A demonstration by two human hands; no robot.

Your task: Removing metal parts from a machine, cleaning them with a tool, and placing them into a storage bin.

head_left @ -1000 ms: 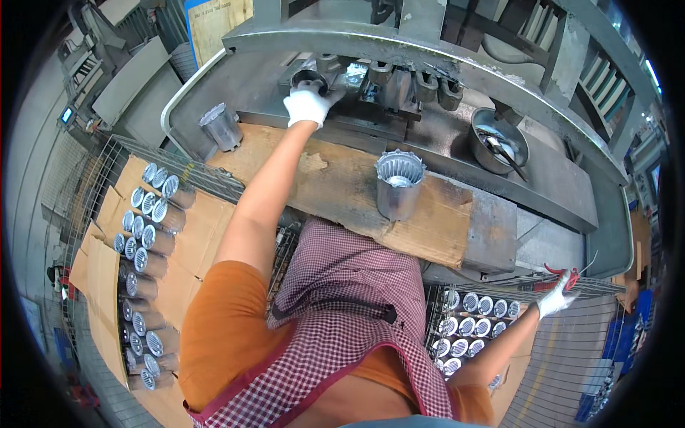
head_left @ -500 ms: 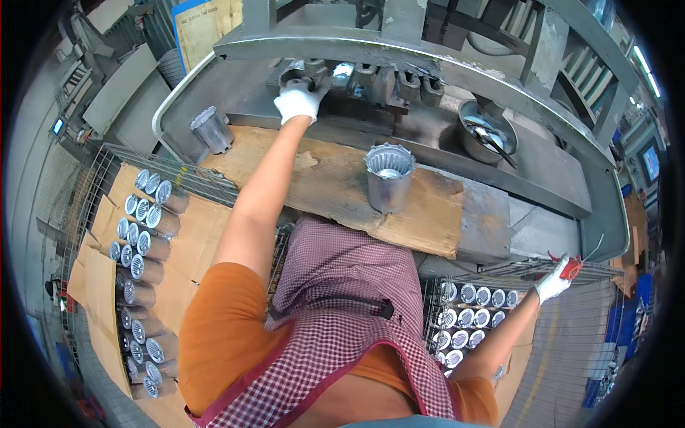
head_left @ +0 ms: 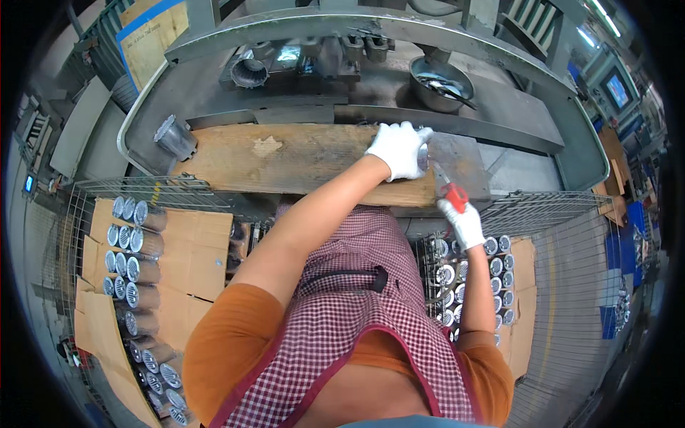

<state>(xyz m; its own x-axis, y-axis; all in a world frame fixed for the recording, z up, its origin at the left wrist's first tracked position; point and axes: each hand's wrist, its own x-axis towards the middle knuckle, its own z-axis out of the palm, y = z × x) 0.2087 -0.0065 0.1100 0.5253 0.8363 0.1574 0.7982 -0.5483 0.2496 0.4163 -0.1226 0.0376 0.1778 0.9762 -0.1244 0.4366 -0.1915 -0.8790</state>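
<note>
On the right part of the worn wooden board [head_left: 300, 160], my white-gloved left hand [head_left: 399, 150] is closed round a metal cup-shaped casting [head_left: 423, 157]. Most of that casting is hidden behind the glove; a bit of it shows at the fingers' right side. My right hand [head_left: 464, 222], gloved too, grips a red-handled tool [head_left: 454, 194] with a thin metal shaft. Its tip points up toward the casting, and I cannot tell whether they touch. Another ribbed casting [head_left: 249, 73] lies on the machine bed, its open end facing me. One more casting [head_left: 175, 138] leans at the board's left end.
A metal bowl [head_left: 441, 84] with tools in it stands at the back right, under the machine's frame [head_left: 371, 25]. Wire carts hold cardboard [head_left: 193, 257] and rows of castings [head_left: 143, 271] on the left, and more castings [head_left: 446, 274] on the right.
My left hand has left the casting on the machine bed and come right and nearer, onto the one on the board. My right hand has moved left with the red-handled tool. The view has shifted.
</note>
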